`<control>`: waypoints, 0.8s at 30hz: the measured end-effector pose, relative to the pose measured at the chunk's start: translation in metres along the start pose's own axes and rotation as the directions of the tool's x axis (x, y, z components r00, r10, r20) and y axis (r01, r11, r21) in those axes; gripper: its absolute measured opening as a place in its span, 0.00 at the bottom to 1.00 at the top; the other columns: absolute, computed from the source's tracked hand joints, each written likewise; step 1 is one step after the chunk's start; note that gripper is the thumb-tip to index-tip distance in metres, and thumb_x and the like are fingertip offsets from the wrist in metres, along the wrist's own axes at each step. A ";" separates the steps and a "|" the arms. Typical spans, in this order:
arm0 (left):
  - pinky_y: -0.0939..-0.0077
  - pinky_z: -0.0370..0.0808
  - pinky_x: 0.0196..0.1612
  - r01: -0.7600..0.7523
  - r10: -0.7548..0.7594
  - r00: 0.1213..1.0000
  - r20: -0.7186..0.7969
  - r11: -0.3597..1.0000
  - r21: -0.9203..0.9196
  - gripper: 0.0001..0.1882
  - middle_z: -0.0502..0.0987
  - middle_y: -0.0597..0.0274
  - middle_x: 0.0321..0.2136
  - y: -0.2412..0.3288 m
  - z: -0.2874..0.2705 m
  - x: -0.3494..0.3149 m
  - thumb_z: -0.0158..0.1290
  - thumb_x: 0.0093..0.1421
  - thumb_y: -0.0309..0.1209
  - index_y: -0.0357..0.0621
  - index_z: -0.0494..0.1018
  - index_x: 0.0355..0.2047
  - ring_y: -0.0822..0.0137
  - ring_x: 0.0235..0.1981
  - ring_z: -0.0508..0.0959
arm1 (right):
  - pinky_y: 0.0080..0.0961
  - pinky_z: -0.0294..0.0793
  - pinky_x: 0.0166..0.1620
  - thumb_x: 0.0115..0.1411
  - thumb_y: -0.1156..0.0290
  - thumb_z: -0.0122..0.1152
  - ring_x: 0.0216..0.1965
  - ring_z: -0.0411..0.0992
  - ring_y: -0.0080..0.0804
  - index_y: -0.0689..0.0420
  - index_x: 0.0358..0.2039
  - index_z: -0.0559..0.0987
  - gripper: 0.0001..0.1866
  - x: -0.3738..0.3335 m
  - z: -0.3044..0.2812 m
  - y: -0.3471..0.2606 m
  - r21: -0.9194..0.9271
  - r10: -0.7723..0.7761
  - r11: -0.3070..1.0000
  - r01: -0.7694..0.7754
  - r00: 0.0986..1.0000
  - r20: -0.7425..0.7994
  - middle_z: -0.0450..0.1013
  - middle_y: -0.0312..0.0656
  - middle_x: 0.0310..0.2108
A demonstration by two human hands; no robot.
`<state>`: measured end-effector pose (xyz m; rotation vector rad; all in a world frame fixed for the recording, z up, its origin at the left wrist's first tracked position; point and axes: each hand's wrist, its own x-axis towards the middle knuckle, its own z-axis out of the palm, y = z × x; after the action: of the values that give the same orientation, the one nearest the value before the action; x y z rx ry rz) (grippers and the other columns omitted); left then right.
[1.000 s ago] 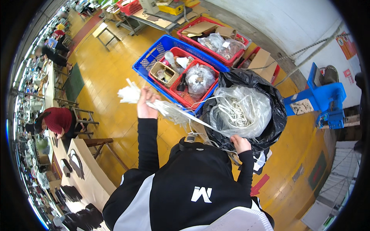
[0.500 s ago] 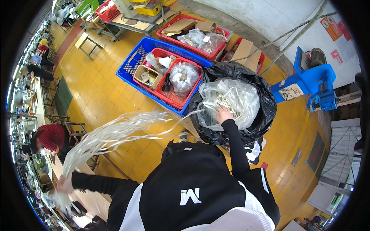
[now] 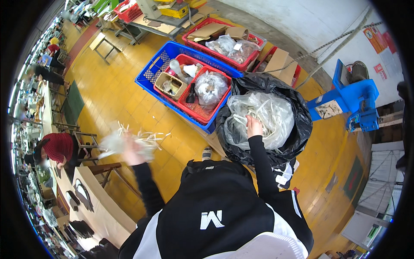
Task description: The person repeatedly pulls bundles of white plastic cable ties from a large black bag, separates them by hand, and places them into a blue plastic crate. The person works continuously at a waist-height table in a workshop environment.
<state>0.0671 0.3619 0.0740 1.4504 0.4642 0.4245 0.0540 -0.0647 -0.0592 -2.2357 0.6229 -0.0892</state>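
Note:
My left hand (image 3: 132, 152), smeared by motion, is out to the left above the yellow floor. It is closed round a bundle of white strips (image 3: 148, 144), whose loose ends fan out on both sides. My right hand (image 3: 254, 127) is over the clear plastic bag (image 3: 282, 113). Its fingers are drawn together at the pale strips (image 3: 268, 125) heaped inside, and the fingertips are partly hidden. A black plastic bag (image 3: 300, 129) surrounds the clear one, its rim folded outward.
Left of the bags stands a blue crate (image 3: 148, 80) holding red baskets (image 3: 209, 116) with plastic bags and scraps. Behind are another red crate (image 3: 254, 54) and a cardboard box (image 3: 280, 67). A blue machine (image 3: 340, 95) stands right. A worktable (image 3: 103, 207) is lower left, with a seated person beyond.
My left hand has swung right and forward from over the worktable, and the long trailing strips are now bunched about it. My right hand has drawn its fingers together at the clear bag.

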 end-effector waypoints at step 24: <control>0.69 0.70 0.36 -0.328 0.326 0.945 0.035 0.935 0.135 0.19 0.69 0.60 0.32 0.014 -0.145 0.131 0.51 0.50 0.35 0.41 0.68 0.41 0.65 0.32 0.70 | 0.31 0.66 0.48 0.55 0.69 0.53 0.45 0.68 0.45 0.58 0.44 0.73 0.16 -0.016 -0.006 0.007 0.234 -0.134 0.964 0.125 0.991 0.024 0.69 0.49 0.43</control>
<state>0.0981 0.5555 0.0726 1.6723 0.2441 0.6586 0.0354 -0.0652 -0.0582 -2.0442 0.4211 -0.1749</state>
